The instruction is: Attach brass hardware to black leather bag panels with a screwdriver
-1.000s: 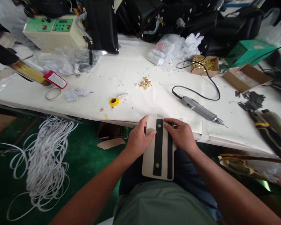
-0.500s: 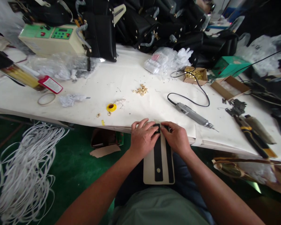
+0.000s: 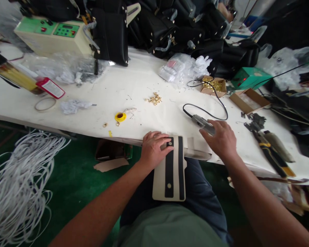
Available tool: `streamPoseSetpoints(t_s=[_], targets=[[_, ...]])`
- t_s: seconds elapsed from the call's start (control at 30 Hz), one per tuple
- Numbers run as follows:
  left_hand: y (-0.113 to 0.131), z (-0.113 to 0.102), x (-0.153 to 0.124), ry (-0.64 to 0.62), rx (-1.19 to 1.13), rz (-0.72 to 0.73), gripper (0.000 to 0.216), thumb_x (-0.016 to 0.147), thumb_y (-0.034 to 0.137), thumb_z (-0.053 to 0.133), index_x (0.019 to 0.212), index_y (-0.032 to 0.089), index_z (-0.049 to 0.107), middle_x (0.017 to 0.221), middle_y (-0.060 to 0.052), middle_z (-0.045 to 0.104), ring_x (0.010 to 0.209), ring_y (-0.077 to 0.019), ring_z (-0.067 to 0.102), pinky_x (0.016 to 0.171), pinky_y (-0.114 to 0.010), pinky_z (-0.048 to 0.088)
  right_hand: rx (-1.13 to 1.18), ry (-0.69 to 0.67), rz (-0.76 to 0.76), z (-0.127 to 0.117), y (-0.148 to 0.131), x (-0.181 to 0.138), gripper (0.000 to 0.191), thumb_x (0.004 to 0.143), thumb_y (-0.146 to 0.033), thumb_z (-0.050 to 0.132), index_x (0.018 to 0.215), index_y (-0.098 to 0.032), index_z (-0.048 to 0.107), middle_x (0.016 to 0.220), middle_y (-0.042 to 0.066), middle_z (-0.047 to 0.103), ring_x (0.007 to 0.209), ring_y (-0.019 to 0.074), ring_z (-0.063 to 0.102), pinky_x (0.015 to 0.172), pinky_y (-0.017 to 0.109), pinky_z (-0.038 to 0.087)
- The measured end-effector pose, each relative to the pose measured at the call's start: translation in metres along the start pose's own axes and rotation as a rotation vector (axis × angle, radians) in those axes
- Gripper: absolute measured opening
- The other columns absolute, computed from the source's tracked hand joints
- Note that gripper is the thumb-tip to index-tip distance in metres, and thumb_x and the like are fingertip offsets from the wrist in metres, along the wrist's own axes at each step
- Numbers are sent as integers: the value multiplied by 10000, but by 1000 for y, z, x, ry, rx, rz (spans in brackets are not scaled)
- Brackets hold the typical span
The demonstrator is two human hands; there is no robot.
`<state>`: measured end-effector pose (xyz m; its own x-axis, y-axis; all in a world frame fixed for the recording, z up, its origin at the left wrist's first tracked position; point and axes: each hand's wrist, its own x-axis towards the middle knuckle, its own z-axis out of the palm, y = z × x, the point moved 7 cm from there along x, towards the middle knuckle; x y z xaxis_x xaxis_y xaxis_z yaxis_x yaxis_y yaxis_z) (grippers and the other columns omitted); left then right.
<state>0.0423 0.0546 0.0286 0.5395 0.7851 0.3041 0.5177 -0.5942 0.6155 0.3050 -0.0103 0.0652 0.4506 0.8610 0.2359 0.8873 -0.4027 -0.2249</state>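
Observation:
A cream panel (image 3: 159,183) with two black straps (image 3: 181,168) lies on my lap, its top end resting on the table edge. My left hand (image 3: 154,149) lies flat on the panel's top, fingers spread over the left strap. My right hand (image 3: 221,139) is out on the table, fingers curled over the grey corded rotary tool (image 3: 202,122), covering most of its body.
The white table (image 3: 134,89) carries gold fittings (image 3: 154,99), a yellow ring (image 3: 120,117), a tape ring (image 3: 44,104), a box of gold parts (image 3: 213,84), pliers (image 3: 269,147) and a green-panelled machine (image 3: 51,32). Black bags (image 3: 170,27) are stacked behind. White cord (image 3: 18,185) is piled on the floor, left.
My right hand has left the panel and moved right onto the rotary tool. My left hand stays on the panel's top end.

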Motion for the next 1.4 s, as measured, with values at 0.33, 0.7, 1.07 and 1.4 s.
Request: streamPoseSetpoints(t_s=[0.33, 0.7, 1.07, 1.4], targets=[[-3, 4, -1, -18, -11, -17, 268, 830, 444, 801, 1063, 312, 788, 1222, 26, 766, 1239, -271, 573, 1124, -486, 347, 668, -226, 184, 8, 36, 27, 390, 807, -572, 683, 960, -217, 733, 885, 96, 681, 762, 257, 645, 679, 400, 515], [-3, 7, -3, -12, -34, -3, 273, 857, 457, 770, 1079, 298, 785, 1231, 20, 761, 1253, -267, 563, 1152, -480, 313, 1504, 115, 52, -26, -117, -19, 299, 786, -352, 811, 780, -233, 537, 641, -75, 453, 479, 102, 458, 457, 262, 442], [-6, 8, -3, -44, -107, -73, 247, 866, 452, 748, 1073, 322, 783, 1248, 29, 751, 1289, -269, 550, 1222, -502, 232, 1340, 121, -91, -5, -136, -15, 242, 832, -390, 763, 849, -276, 550, 702, -54, 493, 498, 130, 512, 468, 309, 479], [-7, 10, -4, -21, -117, -50, 246, 875, 456, 740, 1075, 319, 777, 1242, 37, 750, 1284, -269, 545, 1226, -502, 213, 1279, 87, -108, -4, -136, -17, 286, 820, -466, 744, 870, -293, 522, 688, -53, 493, 501, 139, 507, 470, 318, 464]])
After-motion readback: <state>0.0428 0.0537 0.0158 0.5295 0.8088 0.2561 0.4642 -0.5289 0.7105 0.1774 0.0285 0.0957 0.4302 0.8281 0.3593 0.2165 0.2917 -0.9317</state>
